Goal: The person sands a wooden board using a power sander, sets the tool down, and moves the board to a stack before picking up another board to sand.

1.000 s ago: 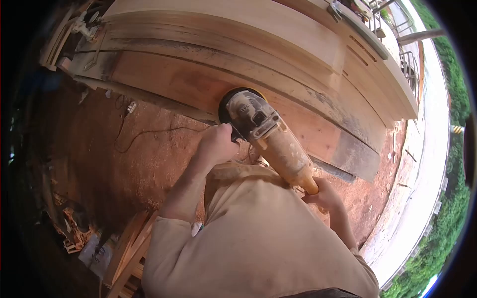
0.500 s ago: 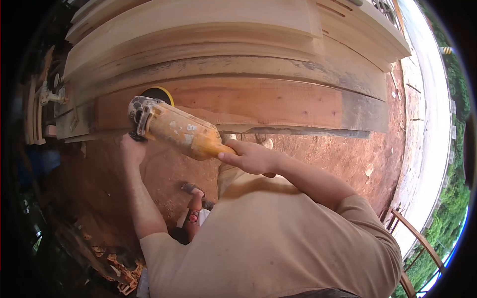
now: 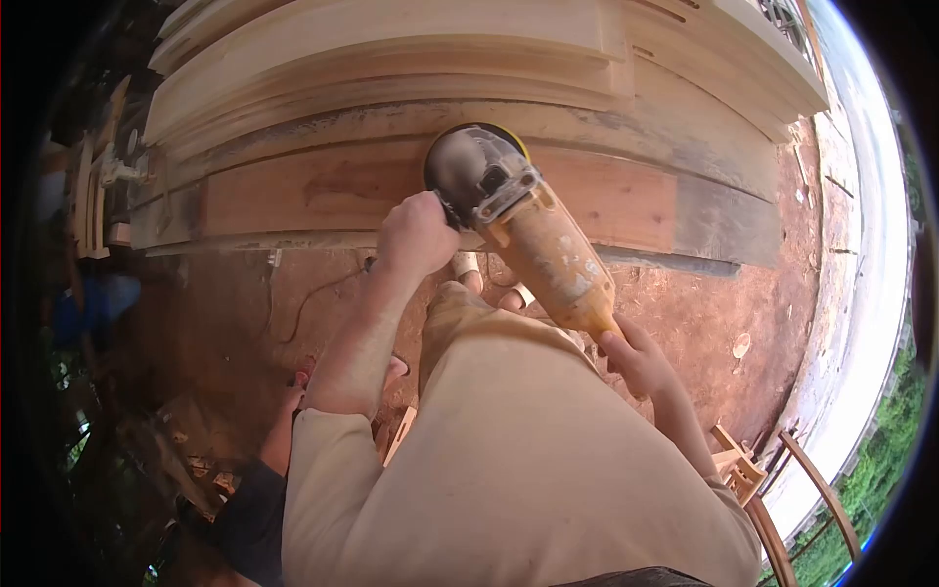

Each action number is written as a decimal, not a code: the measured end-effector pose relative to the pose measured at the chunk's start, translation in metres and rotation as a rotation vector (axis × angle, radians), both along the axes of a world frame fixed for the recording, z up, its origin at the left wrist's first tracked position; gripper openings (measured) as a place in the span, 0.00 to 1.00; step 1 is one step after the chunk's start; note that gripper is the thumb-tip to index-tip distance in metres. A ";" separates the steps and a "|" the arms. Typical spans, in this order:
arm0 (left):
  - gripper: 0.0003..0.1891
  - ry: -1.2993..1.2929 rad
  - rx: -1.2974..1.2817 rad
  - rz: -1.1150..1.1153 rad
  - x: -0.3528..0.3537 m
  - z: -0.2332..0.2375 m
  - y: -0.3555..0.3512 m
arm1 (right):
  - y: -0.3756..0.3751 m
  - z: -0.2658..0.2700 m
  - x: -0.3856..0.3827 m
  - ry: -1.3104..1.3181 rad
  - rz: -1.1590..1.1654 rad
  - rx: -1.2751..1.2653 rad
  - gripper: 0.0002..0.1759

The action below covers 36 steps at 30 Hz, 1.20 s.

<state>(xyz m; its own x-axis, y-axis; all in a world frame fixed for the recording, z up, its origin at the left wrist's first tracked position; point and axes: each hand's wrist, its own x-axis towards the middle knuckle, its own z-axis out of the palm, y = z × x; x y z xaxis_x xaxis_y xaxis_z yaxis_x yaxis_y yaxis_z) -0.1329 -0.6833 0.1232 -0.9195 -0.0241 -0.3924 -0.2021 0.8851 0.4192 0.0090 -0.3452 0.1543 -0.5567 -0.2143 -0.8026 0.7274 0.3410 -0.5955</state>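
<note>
A worn yellow angle grinder (image 3: 556, 256) with a round sanding disc (image 3: 515, 140) lies across a reddish wooden board (image 3: 313, 188). Its disc is on the middle of the board and overlaps the plank behind; the grinder head hides most of it. My left hand (image 3: 419, 233) is closed around the dark side handle by the head, which my fingers mostly cover. Lower right, my right hand (image 3: 638, 360) wraps the rear grip of the body. The tool slants from the board down toward my right side.
Pale planed boards (image 3: 391, 49) are stacked behind the work board. Grey, worn bench planks (image 3: 729, 223) lie beneath it. A cord (image 3: 303, 308) runs over the dirt floor. Another person's dark clothing (image 3: 252, 523) shows at lower left, a wooden frame (image 3: 817, 489) at lower right.
Both hands have moved the grinder right, from the board's left end to its middle. Its rear end has swung down toward my body. The other person at lower left has shifted left.
</note>
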 end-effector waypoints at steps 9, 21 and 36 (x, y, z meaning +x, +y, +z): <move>0.13 -0.146 0.026 -0.284 -0.025 0.019 0.131 | 0.076 0.003 0.065 0.022 -0.358 0.000 0.26; 0.14 0.157 0.240 -0.602 -0.038 0.010 0.240 | 0.116 -0.008 0.125 0.062 -0.744 0.032 0.29; 0.19 0.482 0.816 0.245 0.030 -0.062 0.025 | 0.040 -0.039 0.082 0.157 -0.494 -0.330 0.28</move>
